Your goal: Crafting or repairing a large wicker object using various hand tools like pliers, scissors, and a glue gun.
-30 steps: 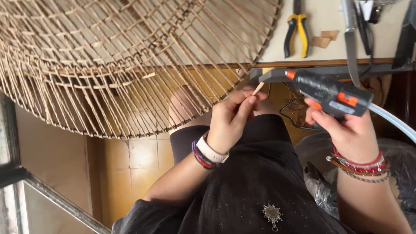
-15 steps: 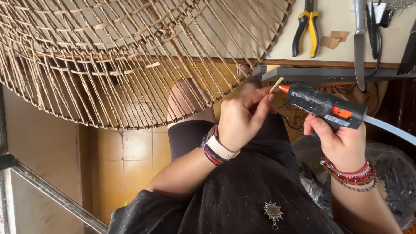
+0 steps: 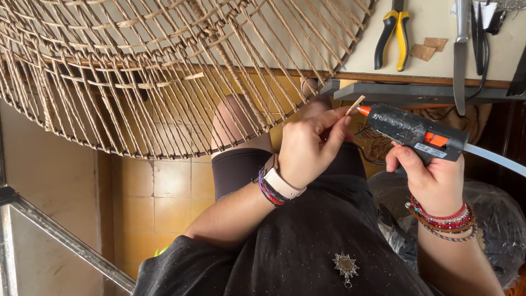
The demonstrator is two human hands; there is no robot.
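My left hand [image 3: 312, 145] pinches a thin tan strip [image 3: 355, 105] between thumb and fingers, its tip pointing up to the right. My right hand [image 3: 430, 175] grips a black glue gun [image 3: 411, 130] with an orange trigger and orange nozzle. The nozzle tip sits right beside the strip's end. Just left of both hands hangs the rim of a large round woven cord frame [image 3: 164, 71], which fills the upper left of the view.
A tabletop [image 3: 438, 49] at the top right holds yellow-handled pliers [image 3: 393, 35], small wooden pieces [image 3: 429, 48] and metal tools [image 3: 461, 49]. A clear-wrapped bundle [image 3: 493, 219] lies at the right, beside my lap. Yellow floor tiles [image 3: 164, 192] and a metal bar [image 3: 55, 235] show at the left.
The view has drifted so the woven frame and both hands sit lower in the picture. The glue gun's nozzle has stayed near the strip held in my left hand.
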